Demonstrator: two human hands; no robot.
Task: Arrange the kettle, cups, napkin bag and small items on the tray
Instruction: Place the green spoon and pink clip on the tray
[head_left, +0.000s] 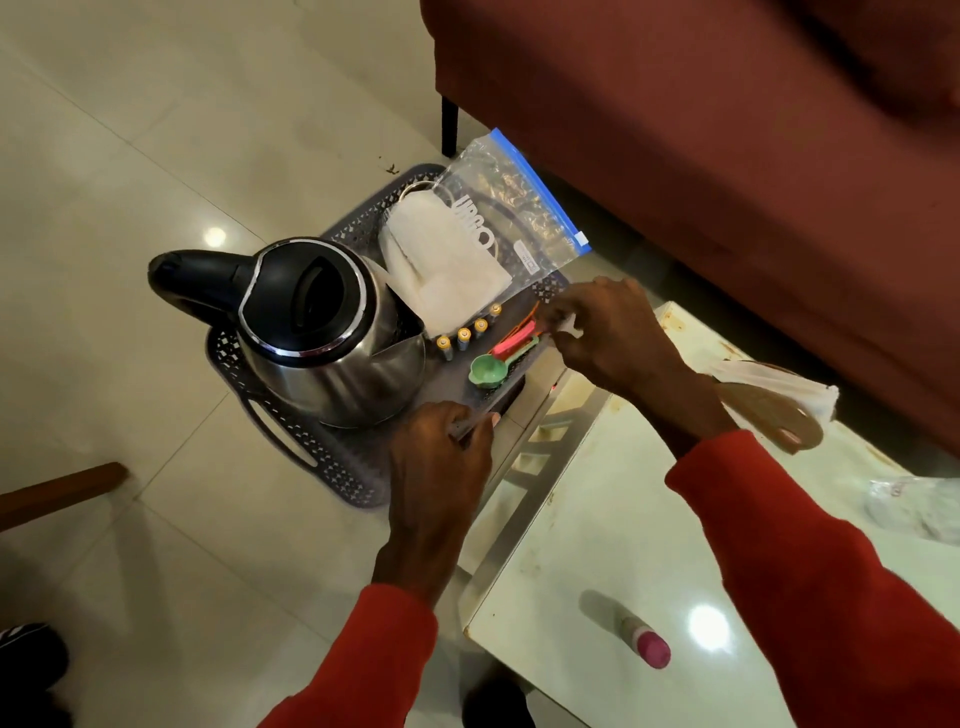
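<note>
Mid-frame I see a dark grey tray (291, 457) with perforated walls and a handle slot at its lower left. On its left half stands a steel kettle (317, 338), upright, black lid closed, black handle pointing to the frame's left. Above right of it a clear zip bag (483, 234) of white napkins lies tilted, its blue seal overhanging the tray's upper right edge. Below the bag I count four batteries (470, 332) in a row, and just right of them green and pink measuring spoons (498, 358).

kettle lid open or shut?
Shut. The black lid sits flush inside the chrome rim of the kettle, which stands upright on the tray.
</note>
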